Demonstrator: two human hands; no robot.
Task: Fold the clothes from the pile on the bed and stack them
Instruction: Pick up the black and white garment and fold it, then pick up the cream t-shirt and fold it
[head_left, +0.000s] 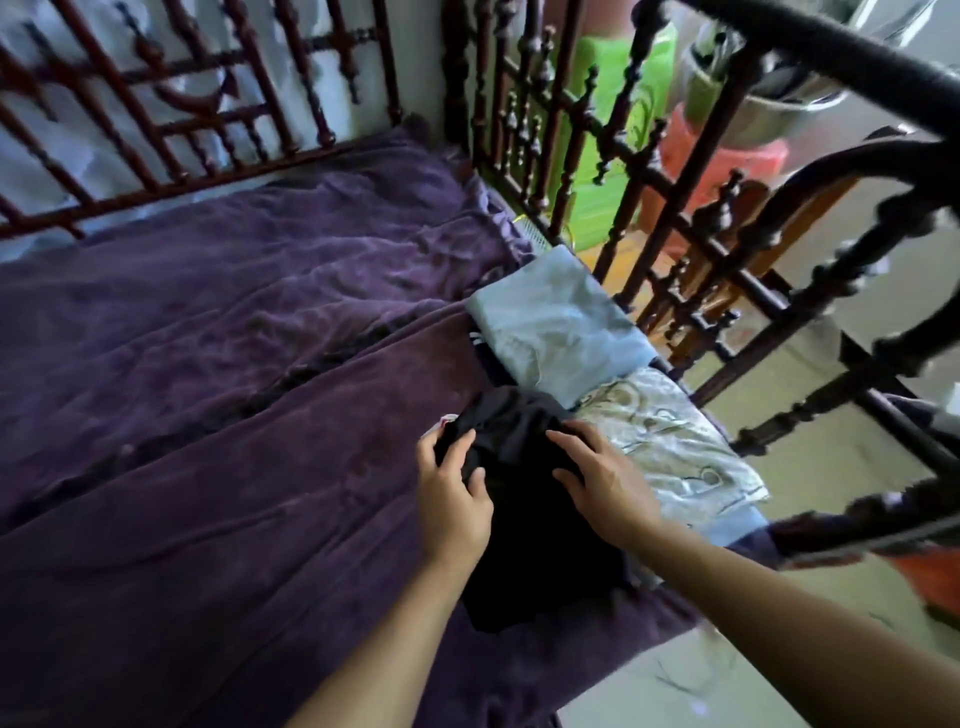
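Note:
A crumpled black garment (524, 509) lies on the purple bed cover (234, 415) near the bed's right edge. My left hand (454, 493) grips the garment's left side, fingers curled into the cloth. My right hand (597, 478) rests on its right side with fingers spread and bent over the fabric. Behind the garment a folded light-blue piece (556, 317) lies flat. To the right lies a pale patterned cloth (670, 441). A dark striped item (485, 353) peeks out under the blue piece.
A dark carved wooden bed rail (675, 234) runs along the right side and a reddish headboard lattice (182, 119) along the far side. Beyond the rail stand green (602, 171) and red (717, 156) containers on the floor.

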